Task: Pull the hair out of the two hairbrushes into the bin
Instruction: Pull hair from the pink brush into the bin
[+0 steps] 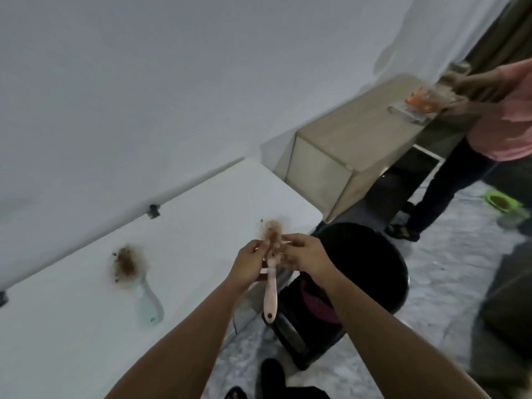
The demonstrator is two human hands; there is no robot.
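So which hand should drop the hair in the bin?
Probably the right hand: it is at the hair on the pink brush, nearer the bin. The left hand holds the brush.

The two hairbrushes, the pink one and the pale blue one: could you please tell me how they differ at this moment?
The pink hairbrush is held up between the left hand and right hand, partly past the white table edge by the black bin; the pale blue hairbrush lies untouched on the table. The pink handle looks slimmer, the blue one broader. Both heads carry clumps of brown hair.
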